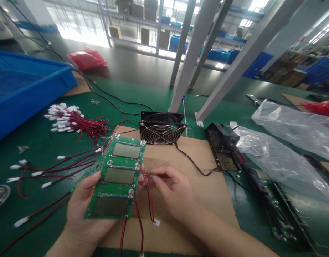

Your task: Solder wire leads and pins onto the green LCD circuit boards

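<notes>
The left hand (82,210) occupies the lower centre-left of the frame. Its fingers are clamped on the circuit board (117,176), thumb on the left edge, remaining fingers hidden beneath. The board is a green strip with three display windows; its long axis runs from lower left to upper right, tilted slightly away from the viewer.

The right hand (175,194) lies just right of the board, at lower centre. Its thumb and forefinger are pinched together at the board's right edge, on or just beside a red-and-black wire pair (149,200) that leaves the board there. Whether the fingertips actually grip the wire cannot be determined. The right hand is therefore the nearer one to the wire joint; the left hand only supports the board.

Below both hands lies a cardboard sheet (207,185), bare to the right. Loose wire leads (46,171) lie on the green table (159,96) to the left.

Beyond the board stands a small fan (161,128). A soldering iron (247,167) lies right of centre, well apart. A blue bin (25,85) sits at upper left.
</notes>
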Available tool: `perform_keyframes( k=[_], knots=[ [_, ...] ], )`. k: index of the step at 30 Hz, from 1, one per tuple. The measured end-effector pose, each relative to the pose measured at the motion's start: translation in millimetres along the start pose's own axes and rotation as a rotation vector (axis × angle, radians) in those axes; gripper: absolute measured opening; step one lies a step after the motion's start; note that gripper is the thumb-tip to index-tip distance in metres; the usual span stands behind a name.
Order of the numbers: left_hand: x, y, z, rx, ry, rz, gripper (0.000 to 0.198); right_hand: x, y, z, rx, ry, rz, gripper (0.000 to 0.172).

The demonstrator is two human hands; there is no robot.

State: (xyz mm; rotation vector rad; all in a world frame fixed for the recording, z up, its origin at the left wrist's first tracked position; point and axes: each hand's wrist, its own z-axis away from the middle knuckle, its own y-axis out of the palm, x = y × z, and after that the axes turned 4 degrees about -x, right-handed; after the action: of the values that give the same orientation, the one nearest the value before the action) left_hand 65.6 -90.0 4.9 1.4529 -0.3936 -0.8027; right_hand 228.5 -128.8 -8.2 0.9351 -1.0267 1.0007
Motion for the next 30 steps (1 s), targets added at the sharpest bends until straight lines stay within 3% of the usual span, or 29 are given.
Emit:
perform_keyframes(
  k=[5,11,14,19,23,26,30],
  knots=[
    [1,1.5,-1,0.014,-0.019,0.015,0.037,3,1,-6,0.108,0.082,-0.064,0.025],
    [0,-0.6,1,0.038,-0.025,0.012,0.038,0,1,-6,-0.045,-0.002,0.038,0.017],
    [-1,-0.7,1,-0.011,-0.006,-0.009,0.035,0,1,-6,-0.082,-0.043,0.104,0.014],
    [-3,2.4,1,-0.143,0.019,-0.043,0.026,0,1,-6,-0.003,-0.035,0.155,0.015],
    [-3,2.8,1,-0.171,0.029,-0.048,0.025,-1,-2,0,-0.024,-0.195,0.245,0.003],
    [-3,1.4,1,-0.186,0.047,-0.066,0.023,1,-4,2,-0.001,-0.276,0.264,0.006],
    [-4,0.9,2,-0.243,0.068,-0.079,0.021,5,-2,-1,0.043,-0.168,0.206,0.004]
  ],
)
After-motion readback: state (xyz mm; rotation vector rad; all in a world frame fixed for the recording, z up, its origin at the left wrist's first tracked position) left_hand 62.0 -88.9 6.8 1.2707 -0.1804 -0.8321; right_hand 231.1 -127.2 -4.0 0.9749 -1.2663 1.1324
